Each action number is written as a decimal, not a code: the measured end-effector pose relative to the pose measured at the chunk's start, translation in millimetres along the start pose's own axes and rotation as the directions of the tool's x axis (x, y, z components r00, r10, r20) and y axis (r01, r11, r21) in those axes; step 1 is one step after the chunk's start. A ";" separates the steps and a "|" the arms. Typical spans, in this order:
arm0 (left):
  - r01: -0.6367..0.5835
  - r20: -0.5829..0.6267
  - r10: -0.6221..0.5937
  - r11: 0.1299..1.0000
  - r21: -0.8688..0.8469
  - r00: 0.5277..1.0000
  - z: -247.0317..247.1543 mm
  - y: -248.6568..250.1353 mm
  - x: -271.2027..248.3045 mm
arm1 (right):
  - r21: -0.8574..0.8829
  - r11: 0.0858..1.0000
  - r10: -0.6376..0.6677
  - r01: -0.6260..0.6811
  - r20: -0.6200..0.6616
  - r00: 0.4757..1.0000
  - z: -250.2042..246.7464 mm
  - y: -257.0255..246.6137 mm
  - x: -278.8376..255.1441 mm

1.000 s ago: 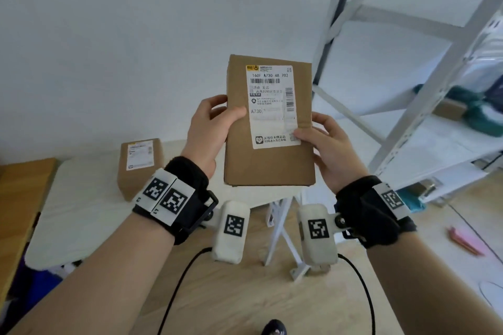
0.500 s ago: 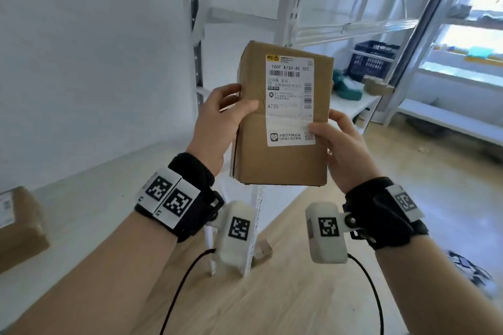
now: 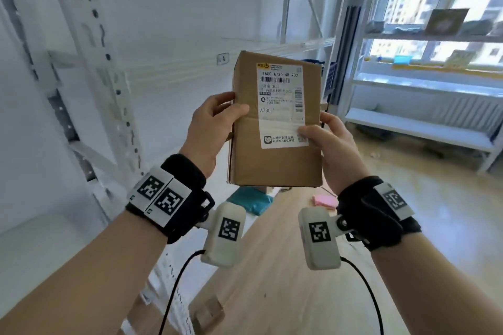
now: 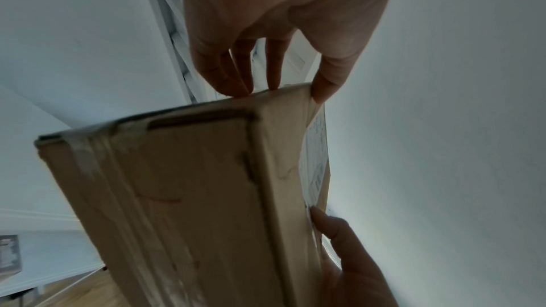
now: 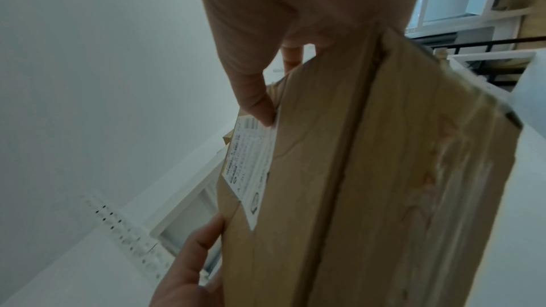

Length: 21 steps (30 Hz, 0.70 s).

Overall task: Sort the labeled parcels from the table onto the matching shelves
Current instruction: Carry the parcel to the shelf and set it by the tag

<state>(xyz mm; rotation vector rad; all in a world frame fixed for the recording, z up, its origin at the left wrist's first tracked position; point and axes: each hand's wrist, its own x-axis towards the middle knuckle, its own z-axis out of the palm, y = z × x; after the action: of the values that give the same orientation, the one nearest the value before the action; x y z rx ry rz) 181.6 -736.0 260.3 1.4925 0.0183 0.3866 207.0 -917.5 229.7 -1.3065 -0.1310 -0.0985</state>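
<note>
While both hands hold it in the air, the cardboard parcel (image 3: 275,122) stands upright between them, its white label (image 3: 281,106) facing the person. The left hand (image 3: 212,130) grips the left edge, thumb in front. The right hand (image 3: 330,147) pinches the right edge, thumb on the label. White shelves (image 3: 168,62) stand beyond the fingers.

Parcel (image 3: 275,122) between hands (shelves (image 3: 174,68) behind).

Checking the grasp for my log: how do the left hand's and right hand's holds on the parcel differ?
The left hand grips the cardboard parcel higher, thumb on bare cardboard; the right hand sits lower, thumb on the shipping label. Each takes its own side edge. Both pinch with thumb in front.
</note>
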 end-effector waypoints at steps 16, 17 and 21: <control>-0.128 -0.090 0.130 0.991 0.023 0.987 148.0 -20.8 185.8 | 0.083 0.994 -0.074 0.072 0.015 0.997 -79.6 -31.5 220.8; -0.138 -0.087 0.139 0.990 0.022 0.986 154.9 -23.3 201.7 | 0.075 0.994 -0.080 0.079 0.012 0.997 -82.8 -32.9 236.7; -0.176 -0.085 0.175 0.984 -0.001 0.981 186.2 -29.9 272.4 | 0.041 0.990 -0.136 0.136 0.004 0.991 -93.9 -42.0 310.7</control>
<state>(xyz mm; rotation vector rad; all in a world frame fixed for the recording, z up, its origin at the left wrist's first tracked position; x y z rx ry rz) 490.5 -845.2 309.0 1.4729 -0.0478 0.5919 511.8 -1018.5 292.9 -1.2568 -0.2270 -0.2069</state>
